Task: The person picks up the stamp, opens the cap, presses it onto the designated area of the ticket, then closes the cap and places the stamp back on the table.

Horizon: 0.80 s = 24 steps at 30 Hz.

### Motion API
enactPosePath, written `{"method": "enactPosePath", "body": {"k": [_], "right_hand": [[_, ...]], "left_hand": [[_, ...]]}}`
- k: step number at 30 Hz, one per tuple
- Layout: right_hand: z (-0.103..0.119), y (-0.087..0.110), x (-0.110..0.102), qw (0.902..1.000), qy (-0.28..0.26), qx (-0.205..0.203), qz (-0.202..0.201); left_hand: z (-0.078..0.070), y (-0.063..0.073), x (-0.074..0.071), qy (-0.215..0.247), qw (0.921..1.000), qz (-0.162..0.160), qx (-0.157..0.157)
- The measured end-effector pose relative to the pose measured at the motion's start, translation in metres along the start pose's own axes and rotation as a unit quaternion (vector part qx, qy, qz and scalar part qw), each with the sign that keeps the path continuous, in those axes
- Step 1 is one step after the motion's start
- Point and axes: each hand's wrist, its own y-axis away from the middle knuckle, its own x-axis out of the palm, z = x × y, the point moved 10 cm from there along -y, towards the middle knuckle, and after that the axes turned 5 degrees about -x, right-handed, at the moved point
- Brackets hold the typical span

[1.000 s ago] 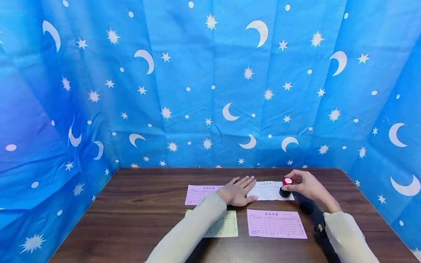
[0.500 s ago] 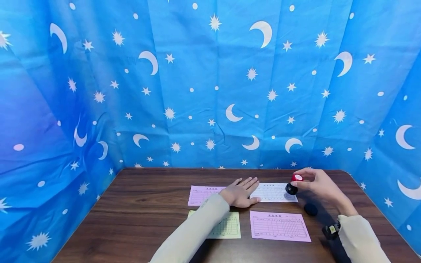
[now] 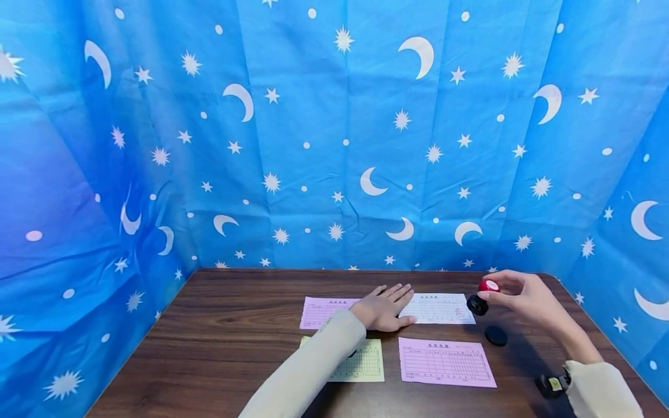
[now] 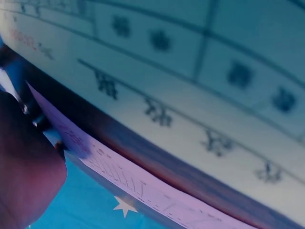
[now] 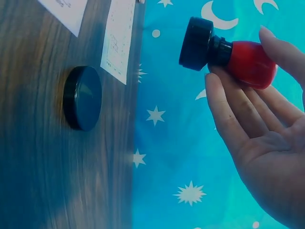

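Note:
My right hand (image 3: 533, 299) pinches a stamp by its red handle (image 3: 489, 285) and holds it in the air near the right end of a white printed slip (image 3: 436, 307). In the right wrist view the stamp's black base (image 5: 196, 44) points away from the palm. Faint red marking shows on the slip's right part. My left hand (image 3: 384, 309) rests with fingers spread on the slip's left end and covers part of it. A round black cap (image 3: 496, 335) lies on the table just below the stamp.
A pink slip (image 3: 446, 363) lies nearer me, and another pink slip (image 3: 321, 313) is partly under the left arm. That sleeve also hides part of a yellow-green slip (image 3: 368, 360). Behind the brown table (image 3: 235, 325) hangs a blue curtain (image 3: 313, 116) with moons and stars.
The right hand has lifted the stamp off the white slip and moved it to the right, uncovering the red marking and the cap. The left hand stays in place.

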Motion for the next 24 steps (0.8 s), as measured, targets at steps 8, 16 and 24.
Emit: {"method": "enactPosePath", "body": {"k": [8,16,24], "right_hand": [[0.002,0.026,-0.013,0.9999,-0.008,0.006,-0.012],[0.01,0.044,-0.018,0.9998,-0.013,0.004,-0.015],[0.014,0.052,-0.02,0.9997,-0.018,0.008,-0.011]], "left_hand": [[-0.002,-0.008,-0.004,0.01,0.9999,0.005,-0.013],[0.002,-0.008,-0.008,0.03,0.9994,-0.003,-0.018],[0.006,-0.006,-0.018,0.08,0.9963,-0.023,-0.023]]}}
